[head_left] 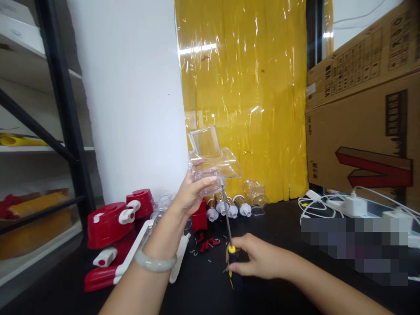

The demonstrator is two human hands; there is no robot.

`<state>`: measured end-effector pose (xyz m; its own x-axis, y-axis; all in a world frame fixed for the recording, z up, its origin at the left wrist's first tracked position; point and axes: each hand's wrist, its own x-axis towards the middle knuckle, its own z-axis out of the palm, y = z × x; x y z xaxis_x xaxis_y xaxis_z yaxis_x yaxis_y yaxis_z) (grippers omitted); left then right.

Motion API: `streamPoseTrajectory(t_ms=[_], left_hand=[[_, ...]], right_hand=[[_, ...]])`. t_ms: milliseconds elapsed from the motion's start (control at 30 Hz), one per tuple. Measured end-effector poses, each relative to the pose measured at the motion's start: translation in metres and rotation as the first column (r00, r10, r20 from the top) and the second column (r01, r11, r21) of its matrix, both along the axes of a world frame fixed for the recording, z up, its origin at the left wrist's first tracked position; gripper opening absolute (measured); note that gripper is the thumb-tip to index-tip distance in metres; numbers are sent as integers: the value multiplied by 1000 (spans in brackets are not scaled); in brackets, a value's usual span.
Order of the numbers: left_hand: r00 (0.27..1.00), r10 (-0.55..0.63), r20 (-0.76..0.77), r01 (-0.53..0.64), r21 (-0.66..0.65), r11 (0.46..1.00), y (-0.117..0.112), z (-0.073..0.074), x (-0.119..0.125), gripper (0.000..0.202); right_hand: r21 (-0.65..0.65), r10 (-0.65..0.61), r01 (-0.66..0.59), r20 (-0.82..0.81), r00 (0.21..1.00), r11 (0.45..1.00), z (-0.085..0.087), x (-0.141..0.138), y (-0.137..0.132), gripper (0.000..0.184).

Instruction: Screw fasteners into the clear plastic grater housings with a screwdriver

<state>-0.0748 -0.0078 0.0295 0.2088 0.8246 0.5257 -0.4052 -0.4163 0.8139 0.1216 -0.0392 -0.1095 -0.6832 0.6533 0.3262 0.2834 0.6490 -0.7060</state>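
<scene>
My left hand point(193, 192) grips a clear plastic housing point(213, 159) from below and holds it up above the table. In my right hand point(246, 256) is a screwdriver point(227, 214) with a blue and yellow handle. Its long shaft points up, and the tip meets the underside of the housing; whether it sits in a screw is too small to tell. Below, small red parts point(208, 243) and several loose screws point(209, 260) lie on the black table. Several grater drums point(231, 210) with white ends stand behind them, beside a red part point(199, 218).
Red bodies with white knobs point(110, 223) and white-and-red handles point(101, 278) lie at the left by a shelf rack point(62, 87). More clear housings point(256, 194) lie at the back. White chargers and cables point(356, 205) and a big cardboard box point(361, 118) are at the right.
</scene>
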Motion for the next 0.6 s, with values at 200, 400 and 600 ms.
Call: streamPoseTrajectory(t_ms=[200, 400, 600], left_hand=[[1000, -21, -21, 21, -3, 1000, -6, 3, 1, 78], [999, -24, -26, 24, -35, 999, -6, 4, 2, 76], [999, -15, -51, 14, -12, 1000, -7, 7, -5, 72]], right_hand=[[1, -11, 11, 32, 999, 1000, -1, 0, 0, 16], [-22, -14, 14, 22, 1000, 1000, 2, 2, 0, 18], [-3, -44, 44, 36, 998, 999, -2, 2, 2, 26]])
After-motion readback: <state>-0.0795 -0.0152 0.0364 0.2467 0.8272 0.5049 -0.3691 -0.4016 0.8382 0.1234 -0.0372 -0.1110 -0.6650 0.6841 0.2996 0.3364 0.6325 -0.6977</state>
